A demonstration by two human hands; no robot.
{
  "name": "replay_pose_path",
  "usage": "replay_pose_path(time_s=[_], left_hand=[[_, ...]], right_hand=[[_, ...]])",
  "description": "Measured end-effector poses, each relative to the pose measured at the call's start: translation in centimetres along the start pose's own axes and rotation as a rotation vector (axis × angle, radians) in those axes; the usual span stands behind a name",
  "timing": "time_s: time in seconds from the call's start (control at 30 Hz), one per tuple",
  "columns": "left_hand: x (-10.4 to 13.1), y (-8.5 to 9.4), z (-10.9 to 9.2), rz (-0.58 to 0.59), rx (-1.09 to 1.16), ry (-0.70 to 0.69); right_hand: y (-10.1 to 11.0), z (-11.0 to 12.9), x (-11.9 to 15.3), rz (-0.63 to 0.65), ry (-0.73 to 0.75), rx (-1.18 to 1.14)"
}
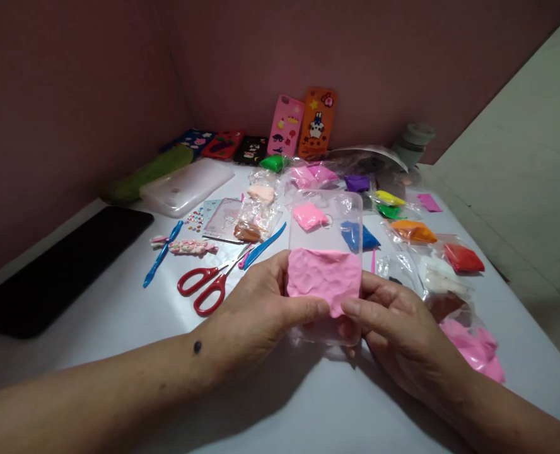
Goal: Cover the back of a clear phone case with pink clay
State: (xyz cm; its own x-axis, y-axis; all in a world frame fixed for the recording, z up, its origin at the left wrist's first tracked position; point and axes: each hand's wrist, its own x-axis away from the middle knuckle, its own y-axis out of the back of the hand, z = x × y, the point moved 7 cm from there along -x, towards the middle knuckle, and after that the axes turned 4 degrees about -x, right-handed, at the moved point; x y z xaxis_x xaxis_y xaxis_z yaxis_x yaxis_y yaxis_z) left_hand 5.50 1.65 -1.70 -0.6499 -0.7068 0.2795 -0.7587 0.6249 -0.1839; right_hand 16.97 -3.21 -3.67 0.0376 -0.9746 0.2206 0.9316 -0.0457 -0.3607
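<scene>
A clear phone case (325, 331) is held above the table, tilted toward me, with a flattened sheet of pink clay (322, 274) across its middle. My left hand (270, 296) grips the case's left edge, its thumb pressed on the lower edge of the clay. On the other side, my right hand (393, 315) holds the right edge, and its thumb touches the clay's lower tip. The fingers behind the case show only partly. Through the clear upper part, a pink clay packet (309, 217) and a blue clay packet (359, 236) are visible.
Red-handled scissors (204, 287) and a blue modelling tool (164, 255) lie left of my hands. Clay packets, such as an orange one (410, 231) and a red one (463, 257), line the right. Decorated phone cases (284, 126) lean on the wall. A black phone (67, 271) lies far left.
</scene>
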Motion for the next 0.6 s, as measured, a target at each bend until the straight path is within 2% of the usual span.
replay_pose_path(time_s=[0.2,0.37,0.6], left_hand=[[0.25,-0.21,0.35,0.020,-0.027,0.048],[0.06,0.01,0.38,0.014,-0.039,0.039],[0.12,0.34,0.16,-0.016,-0.109,0.011]], right_hand=[[-0.20,-0.20,-0.16,-0.083,-0.041,-0.075],[-0.54,-0.09,0.07,-0.040,-0.065,-0.167],[-0.39,0.43,0.18,-0.019,0.001,-0.107]])
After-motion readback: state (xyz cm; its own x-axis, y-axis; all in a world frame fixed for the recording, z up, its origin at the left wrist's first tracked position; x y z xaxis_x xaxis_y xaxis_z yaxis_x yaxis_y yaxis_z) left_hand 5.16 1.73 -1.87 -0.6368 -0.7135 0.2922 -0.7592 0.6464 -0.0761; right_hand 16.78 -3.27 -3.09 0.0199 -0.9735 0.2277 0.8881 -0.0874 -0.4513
